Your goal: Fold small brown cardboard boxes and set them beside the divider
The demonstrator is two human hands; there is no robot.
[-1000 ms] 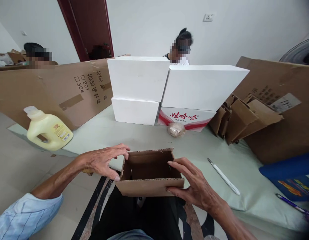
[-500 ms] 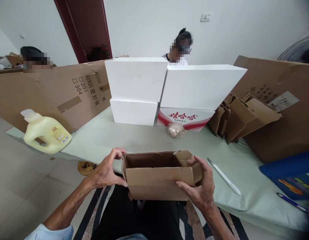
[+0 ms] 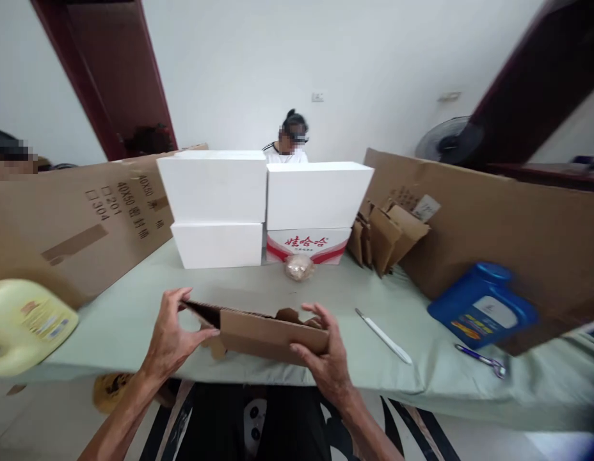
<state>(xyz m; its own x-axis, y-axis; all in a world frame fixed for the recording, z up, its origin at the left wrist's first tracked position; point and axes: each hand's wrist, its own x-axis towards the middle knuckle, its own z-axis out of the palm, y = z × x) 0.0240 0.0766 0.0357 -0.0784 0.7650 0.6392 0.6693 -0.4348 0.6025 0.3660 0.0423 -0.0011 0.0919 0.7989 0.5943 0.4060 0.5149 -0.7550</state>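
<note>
A brown cardboard box (image 3: 271, 336), pressed nearly flat and skewed, is held between both hands just above the front of the green-covered table (image 3: 148, 282). My left hand (image 3: 175, 336) grips its left end, fingers behind the edge and thumb in front. At the right end, my right hand (image 3: 326, 352) clasps the panel, thumb on the front face and fingers over the top. A torn-looking flap shows at the top near the right fingers. To the right of the box lies a white-handled knife (image 3: 384, 336). The box's inside is mostly hidden.
White boxes (image 3: 215, 189) stand stacked ahead, with a red-and-white carton (image 3: 309, 246) and clear tape roll (image 3: 299, 267) nearby. Folded cardboard (image 3: 388, 234), a blue jug (image 3: 484, 304) and a purple pen (image 3: 479, 358) are right; a yellow jug (image 3: 31, 326) left. A person (image 3: 290, 137) sits opposite.
The box has gone from open and squared to skewed and nearly flat, still in both hands. It has moved over the table. The view has shifted right.
</note>
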